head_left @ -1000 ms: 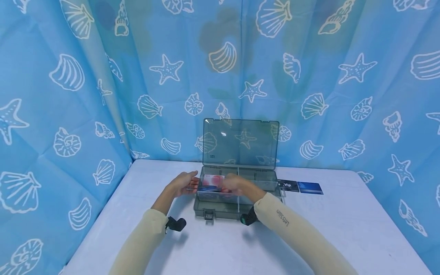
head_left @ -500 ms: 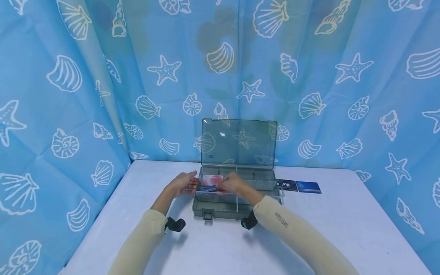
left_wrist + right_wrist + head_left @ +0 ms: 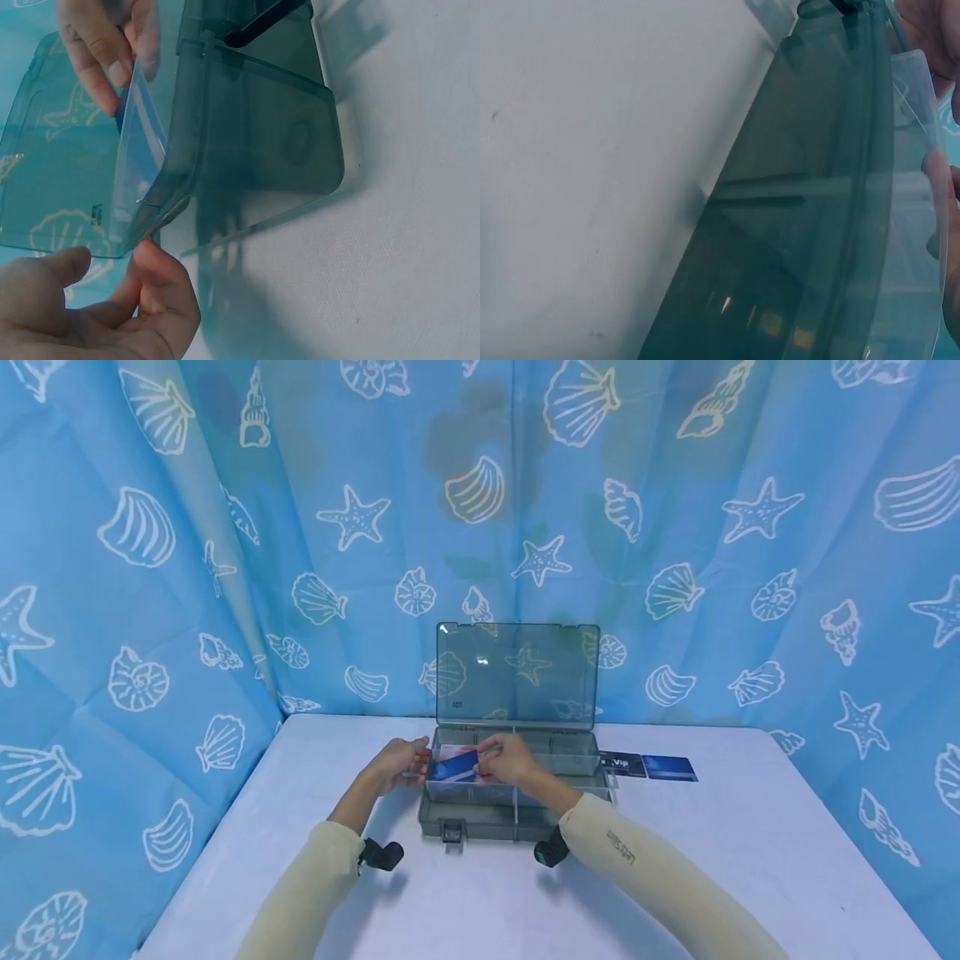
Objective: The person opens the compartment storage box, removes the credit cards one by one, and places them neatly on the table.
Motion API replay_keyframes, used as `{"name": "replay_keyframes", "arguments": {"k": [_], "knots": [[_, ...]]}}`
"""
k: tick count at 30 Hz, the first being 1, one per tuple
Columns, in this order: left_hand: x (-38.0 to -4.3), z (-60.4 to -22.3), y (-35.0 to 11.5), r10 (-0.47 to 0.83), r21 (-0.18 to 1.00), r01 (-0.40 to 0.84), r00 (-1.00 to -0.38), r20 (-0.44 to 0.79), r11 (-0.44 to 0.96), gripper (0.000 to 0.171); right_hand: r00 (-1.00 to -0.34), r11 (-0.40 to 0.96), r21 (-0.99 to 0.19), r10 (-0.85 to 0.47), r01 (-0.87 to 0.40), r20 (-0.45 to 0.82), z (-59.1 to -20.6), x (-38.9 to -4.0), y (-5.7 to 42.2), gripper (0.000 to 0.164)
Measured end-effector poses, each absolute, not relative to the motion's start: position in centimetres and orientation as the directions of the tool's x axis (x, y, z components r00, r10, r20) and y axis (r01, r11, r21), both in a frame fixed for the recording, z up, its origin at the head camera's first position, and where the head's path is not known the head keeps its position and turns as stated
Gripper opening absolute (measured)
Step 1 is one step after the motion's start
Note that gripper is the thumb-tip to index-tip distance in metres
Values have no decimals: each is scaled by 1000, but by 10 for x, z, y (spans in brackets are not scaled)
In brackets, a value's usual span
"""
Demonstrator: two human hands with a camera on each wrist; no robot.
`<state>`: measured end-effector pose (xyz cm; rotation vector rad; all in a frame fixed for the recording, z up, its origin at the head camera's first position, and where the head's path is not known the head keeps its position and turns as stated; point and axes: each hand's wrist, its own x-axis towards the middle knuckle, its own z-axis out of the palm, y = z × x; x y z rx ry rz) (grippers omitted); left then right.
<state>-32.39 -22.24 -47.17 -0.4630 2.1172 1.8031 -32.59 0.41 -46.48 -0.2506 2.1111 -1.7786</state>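
Observation:
In the head view, a grey see-through plastic box (image 3: 480, 832) sits on the table with its lid (image 3: 517, 677) raised at the back. My right hand (image 3: 512, 762) pinches a blue card (image 3: 454, 767) by its right end, tilted in the left part of the clear upper tray (image 3: 495, 792). Behind it shows a pink and white card (image 3: 452, 749). My left hand (image 3: 397, 762) is at the box's left side, and in the left wrist view its bent fingers (image 3: 159, 264) touch the corner while the thumb stands apart.
To the right of the box, a black card (image 3: 624, 764) marked Vip and another blue card (image 3: 670, 767) lie on the white table (image 3: 675, 860). A latch (image 3: 452, 832) juts from the box's front. A blue shell-print curtain (image 3: 360, 635) hangs behind.
My right hand has lifted slightly, and the blue card has tipped up so more of its face shows, covering much of the pink card. My left hand stays at the box's side.

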Motion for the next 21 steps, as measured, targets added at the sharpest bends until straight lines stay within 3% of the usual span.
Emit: {"name": "replay_keyframes", "arguments": {"k": [6,21], "knots": [[-323,-473,-222,-32,895,-419,-907,-420,151,45,-922,179,-977,-345,120,-176,-465,-330,15,34],[-321,-472,-219,-34,896,-408,-912,-408,175,45,-925,7,-973,-307,232,-222,-449,-332,80,32]]}}
